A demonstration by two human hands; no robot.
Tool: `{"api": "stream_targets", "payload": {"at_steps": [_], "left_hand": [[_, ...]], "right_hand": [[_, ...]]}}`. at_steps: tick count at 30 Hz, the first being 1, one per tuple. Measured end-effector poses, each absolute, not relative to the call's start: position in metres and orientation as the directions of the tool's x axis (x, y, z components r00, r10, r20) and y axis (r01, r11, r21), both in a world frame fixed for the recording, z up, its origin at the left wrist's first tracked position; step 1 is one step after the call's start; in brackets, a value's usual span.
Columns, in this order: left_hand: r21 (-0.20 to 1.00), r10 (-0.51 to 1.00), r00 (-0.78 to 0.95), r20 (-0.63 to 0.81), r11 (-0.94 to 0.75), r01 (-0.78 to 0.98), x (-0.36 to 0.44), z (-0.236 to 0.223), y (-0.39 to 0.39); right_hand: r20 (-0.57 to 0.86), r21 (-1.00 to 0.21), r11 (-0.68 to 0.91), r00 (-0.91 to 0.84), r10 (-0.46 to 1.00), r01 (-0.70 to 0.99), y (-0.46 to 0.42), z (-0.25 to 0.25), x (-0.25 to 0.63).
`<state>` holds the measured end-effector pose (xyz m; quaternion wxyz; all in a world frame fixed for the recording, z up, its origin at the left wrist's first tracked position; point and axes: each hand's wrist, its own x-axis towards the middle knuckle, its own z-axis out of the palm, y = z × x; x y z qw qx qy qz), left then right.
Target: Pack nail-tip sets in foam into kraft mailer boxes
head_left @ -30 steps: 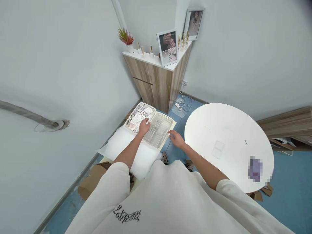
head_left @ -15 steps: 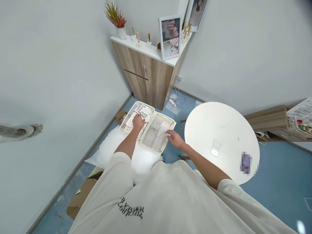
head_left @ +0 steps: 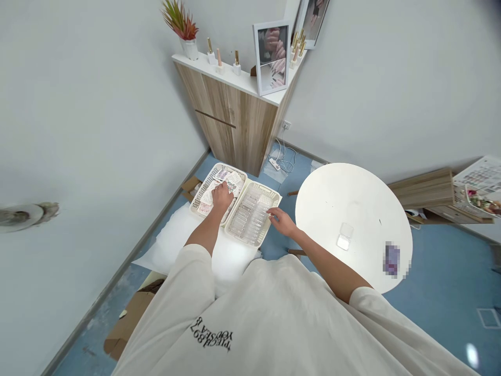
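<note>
My left hand (head_left: 222,195) is over the left white plastic basket (head_left: 194,207), its fingers spread and touching the flat printed packets (head_left: 207,194) inside. These packets look like small sheets or sachets; their print is too small to read. Beside it stands a second cream basket (head_left: 256,243) with rows of clear plastic boxes (head_left: 246,215). My right hand (head_left: 282,221) is at this basket's right rim, fingers stretched out and slightly bent, with nothing visible in them. Whether its fingertips touch the rim, I cannot tell.
Both baskets rest on a white wrapped bundle (head_left: 172,235). To the right is a round white table (head_left: 360,193) with a small clear case (head_left: 344,237). A wooden cabinet (head_left: 230,115) stands ahead, a cardboard box (head_left: 127,324) at lower left. Cables (head_left: 285,159) lie on the floor.
The view has shifted slightly. Both hands stay in nearly the same places over the baskets; the left fingers have moved a little among the packets.
</note>
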<state>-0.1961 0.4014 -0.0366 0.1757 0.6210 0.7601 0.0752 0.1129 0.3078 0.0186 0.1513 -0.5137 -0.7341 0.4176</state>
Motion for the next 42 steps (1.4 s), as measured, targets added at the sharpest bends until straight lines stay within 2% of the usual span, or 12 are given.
{"api": "stream_targets", "payload": {"at_steps": [7, 11, 18, 24, 27, 31, 35, 38, 42], "left_hand": [[0.363, 0.97, -0.213, -0.118, 0.242, 0.9, -0.202, -0.022, 0.39], [0.423, 0.987, -0.153, -0.057, 0.162, 0.891, -0.195, -0.003, 0.384], [0.546, 0.976, 0.216, -0.01, -0.176, 0.819, -0.122, 0.029, 0.375], [0.669, 0.839, 0.539, 0.078, -0.445, 0.595, -0.027, 0.036, 0.348], [0.614, 0.729, 0.683, 0.043, -0.559, 0.558, 0.022, 0.038, 0.333], [0.465, 0.532, 0.847, 0.0, -0.75, 0.471, 0.088, 0.038, 0.316], [0.375, 0.37, 0.929, -0.003, -0.861, 0.344, 0.15, 0.034, 0.302], [0.389, 0.304, 0.953, -0.014, -0.876, 0.285, 0.19, 0.028, 0.293], [0.526, 0.321, 0.947, -0.031, -0.801, 0.288, 0.231, 0.011, 0.276]], "right_hand": [[-0.189, -0.781, 0.144, -0.449, 0.873, 0.607, 0.304, 0.017, 0.109], [-0.172, -0.802, 0.134, -0.44, 0.882, 0.583, 0.303, 0.016, 0.107], [-0.231, -0.849, -0.093, -0.208, 0.95, 0.519, 0.31, 0.013, 0.139], [-0.245, -0.913, -0.226, -0.013, 0.969, 0.341, 0.303, 0.012, 0.208], [-0.29, -0.918, -0.298, 0.068, 0.955, 0.263, 0.287, 0.012, 0.249], [-0.339, -0.912, -0.363, 0.144, 0.93, 0.193, 0.256, 0.011, 0.305], [-0.396, -0.892, -0.422, 0.172, 0.902, 0.16, 0.223, 0.007, 0.358], [-0.438, -0.871, -0.465, 0.183, 0.88, 0.155, 0.202, 0.004, 0.395], [-0.484, -0.845, -0.521, 0.238, 0.842, 0.123, 0.18, -0.001, 0.438]]}}
